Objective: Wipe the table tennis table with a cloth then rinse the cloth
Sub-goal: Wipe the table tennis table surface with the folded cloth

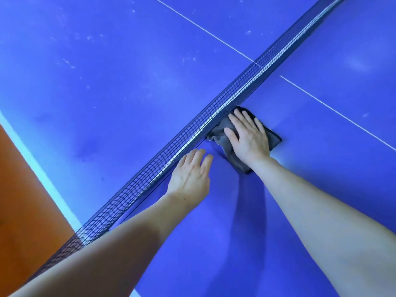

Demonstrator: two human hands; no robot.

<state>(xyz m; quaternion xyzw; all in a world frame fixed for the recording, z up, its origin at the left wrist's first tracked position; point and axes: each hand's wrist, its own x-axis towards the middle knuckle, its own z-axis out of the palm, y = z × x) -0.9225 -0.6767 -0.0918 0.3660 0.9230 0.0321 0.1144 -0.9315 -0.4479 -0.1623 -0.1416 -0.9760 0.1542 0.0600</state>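
While the right hand [249, 139] presses flat on the dark grey cloth [273, 138], its fingers lie straight and slightly spread, their tips reaching the foot of the net [186, 136]. Cloth edges show beyond the fingers on both sides and under the wrist, spread on the blue table tennis table [310, 168]. Just beside it, the left hand [189, 174] rests on the table, fingers relaxed and holding nothing, fingertips close to the net.
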